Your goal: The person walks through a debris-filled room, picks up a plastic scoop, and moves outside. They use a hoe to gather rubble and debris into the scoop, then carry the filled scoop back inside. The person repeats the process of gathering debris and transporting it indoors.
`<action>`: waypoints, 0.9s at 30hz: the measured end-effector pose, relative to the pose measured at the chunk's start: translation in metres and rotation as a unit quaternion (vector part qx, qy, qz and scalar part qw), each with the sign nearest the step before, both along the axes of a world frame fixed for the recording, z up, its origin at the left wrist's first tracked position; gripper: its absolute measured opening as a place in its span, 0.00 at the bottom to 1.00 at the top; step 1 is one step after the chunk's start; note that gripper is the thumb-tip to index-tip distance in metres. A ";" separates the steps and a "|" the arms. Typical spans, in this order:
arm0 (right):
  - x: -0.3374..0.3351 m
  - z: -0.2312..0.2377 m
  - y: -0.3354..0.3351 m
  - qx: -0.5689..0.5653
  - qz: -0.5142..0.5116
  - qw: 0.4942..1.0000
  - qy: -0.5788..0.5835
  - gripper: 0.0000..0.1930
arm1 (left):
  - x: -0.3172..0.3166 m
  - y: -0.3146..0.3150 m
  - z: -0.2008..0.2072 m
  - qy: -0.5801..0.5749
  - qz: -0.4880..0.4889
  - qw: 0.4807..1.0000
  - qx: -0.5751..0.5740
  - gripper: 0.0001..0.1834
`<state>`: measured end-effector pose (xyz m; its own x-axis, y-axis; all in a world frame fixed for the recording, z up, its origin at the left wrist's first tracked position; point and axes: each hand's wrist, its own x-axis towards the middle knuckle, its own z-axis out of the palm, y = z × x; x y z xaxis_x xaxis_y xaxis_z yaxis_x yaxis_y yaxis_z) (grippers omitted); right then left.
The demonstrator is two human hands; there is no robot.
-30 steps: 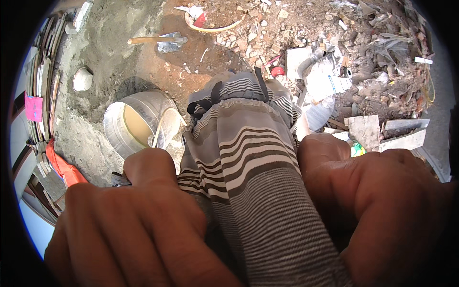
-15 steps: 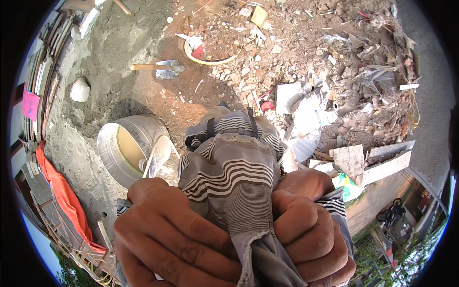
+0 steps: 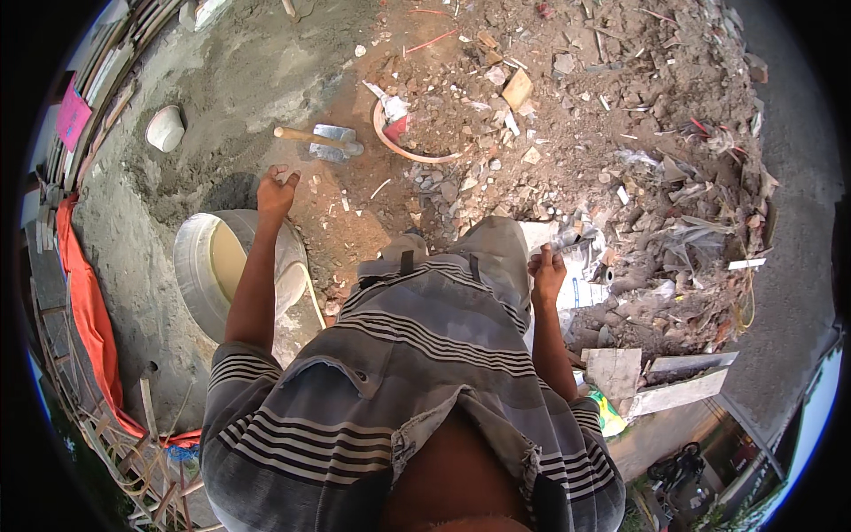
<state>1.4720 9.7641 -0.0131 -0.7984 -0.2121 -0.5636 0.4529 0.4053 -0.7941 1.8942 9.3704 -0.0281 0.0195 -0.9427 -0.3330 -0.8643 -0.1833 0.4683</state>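
Loose, broken brown rubble [image 3: 620,133] strewn with stones and plastic scraps covers much of the ground; its uneven pieces could roll underfoot and turn an ankle. The large, round, translucent grey-white plastic drum [image 3: 189,270] stands on the person's left, with cloudy tan liquid [image 3: 229,257] inside. The left forearm crosses in front of it in view, though contact cannot be judged; a knock from an elbow or knee could slop the liquid or tip the drum. The loose grey shirt with black-and-white stripes [image 3: 425,301] hangs wide around the body, so its cloth could snag or dip into the liquid if the person bends sideways.

The hoe with a pale wooden handle and a flat silvery metal blade [image 3: 324,139] lies on the bare earth ahead; a foot on the blade could kick the handle up. The curved, pale, broken rim [image 3: 415,157] beside it could catch a toe.

The left hand [image 3: 277,192] is half-open, with nothing visible in it, near the hoe's handle. The right hand [image 3: 548,273] has its fingers bent, near the crumpled white plastic sheeting [image 3: 581,270]; whether they pinch anything cannot be told.
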 end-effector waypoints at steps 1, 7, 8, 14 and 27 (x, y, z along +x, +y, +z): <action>-0.007 -0.012 0.013 -0.006 -0.005 1.000 -0.020 0.12 | 0.003 -0.005 -0.007 -0.002 -0.041 0.996 -0.084 0.25; -0.050 -0.081 0.052 0.070 -0.071 0.986 -0.131 0.11 | -0.014 -0.045 -0.026 0.073 0.142 0.986 0.042 0.40; -0.061 -0.093 0.050 0.073 -0.051 0.986 -0.139 0.10 | -0.019 -0.054 -0.029 0.075 0.160 0.984 0.037 0.42; -0.163 -0.177 -0.028 0.200 0.163 0.960 -0.111 0.14 | -0.036 -0.096 -0.071 -0.115 0.032 0.990 -0.073 0.45; -0.345 -0.424 -0.394 0.311 0.417 0.849 0.096 0.33 | -0.062 -0.145 -0.105 -0.456 -0.034 0.884 0.092 0.27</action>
<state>1.1269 9.3700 -0.4375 -0.6070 -0.4566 -0.6504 -0.3102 0.8897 -0.3350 1.8321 9.2249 -0.1335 0.3053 -0.8833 -0.3558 -0.8788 -0.1175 -0.4625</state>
